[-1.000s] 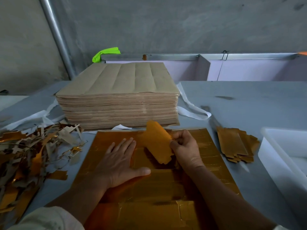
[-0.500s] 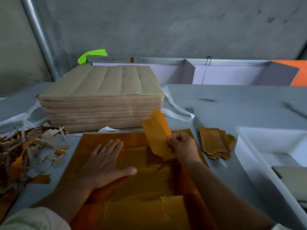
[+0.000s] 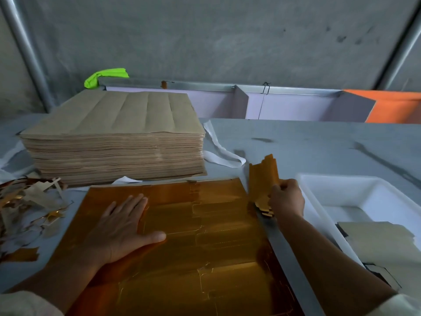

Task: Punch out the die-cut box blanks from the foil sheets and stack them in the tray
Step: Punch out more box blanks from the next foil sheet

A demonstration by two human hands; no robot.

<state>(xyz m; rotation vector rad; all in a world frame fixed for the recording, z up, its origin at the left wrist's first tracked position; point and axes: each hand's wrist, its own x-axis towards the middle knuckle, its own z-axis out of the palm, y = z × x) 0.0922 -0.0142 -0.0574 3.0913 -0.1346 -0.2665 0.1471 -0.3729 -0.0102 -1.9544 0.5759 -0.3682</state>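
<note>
Scene: A head-worn camera looks down on a grey worktop point(image 3: 319, 144) where a person works with 2 bare hands.
Left hand: The left hand point(image 3: 124, 226) lies flat, palm down, with its fingers straight and spread, pressing on the left part of the foil sheet.
Foil sheet: The foil sheet point(image 3: 205, 242) is shiny gold-orange. It lies flat on the worktop directly in front of the person and shows die-cut outlines across its surface.
Right hand: The right hand point(image 3: 286, 199) is curled round a small bundle of blanks, fingers and thumb clamping it.
Blanks: The blanks point(image 3: 263, 176) are gold and stand roughly upright in the grip, just past the sheet's right edge, between sheet and tray. Whether their lower ends touch the worktop cannot be told.
Tray: The white plastic tray point(image 3: 341, 190) sits at the right, just beside the right hand. Toward its near end lies a stack of pale flat pieces point(image 3: 378, 238).
Sheet pile: A tall pile of sheets point(image 3: 114, 137), brown side up, sits behind the foil sheet.
Scraps: A tangle of gold and pale offcuts point(image 3: 29, 201) covers the worktop's left edge.
Strap: A white strap point(image 3: 218, 147) lies by the pile's right side.
Background: A lime-green object point(image 3: 106, 76) shows behind the pile, against a grey wall.
</note>
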